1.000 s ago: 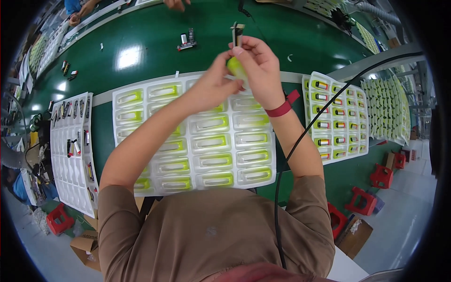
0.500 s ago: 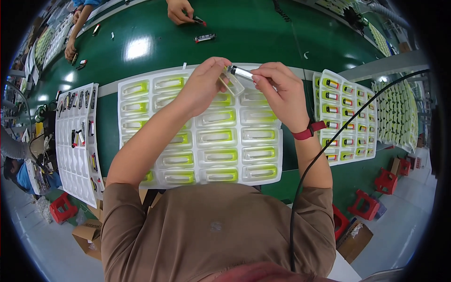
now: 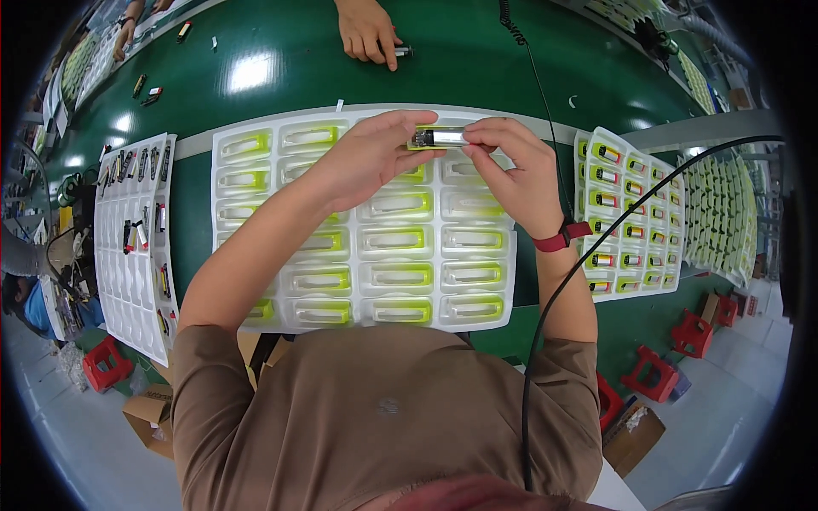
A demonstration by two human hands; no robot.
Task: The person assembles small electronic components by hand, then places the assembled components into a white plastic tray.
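Observation:
My left hand [image 3: 368, 160] holds a small clear case with a yellow-green end [image 3: 412, 145] over the far part of a white moulded tray [image 3: 509, 285]. A silver battery cell with a dark circuit end [image 3: 446, 137] lies lengthwise along the case; whether it is fully seated inside I cannot tell. The thumb and fingers of my right hand [image 3: 514, 162] pinch the right end of this cell. Yellow-green clear cases [image 3: 394, 278] sit in the tray's pockets below both hands.
Left stands a white tray [image 3: 119, 281] with several dark battery assemblies. Right is another tray [image 3: 588, 230] with filled cases. Across the green conveyor belt [image 3: 298, 77], a co-worker's hand [image 3: 366, 32] touches a battery assembly. A black cable [image 3: 545, 328] crosses near my right arm.
The case has turned from slanted to level, and the battery cell has gone from beside its end to lying along it. The co-worker's hand has moved right, onto the battery assembly.

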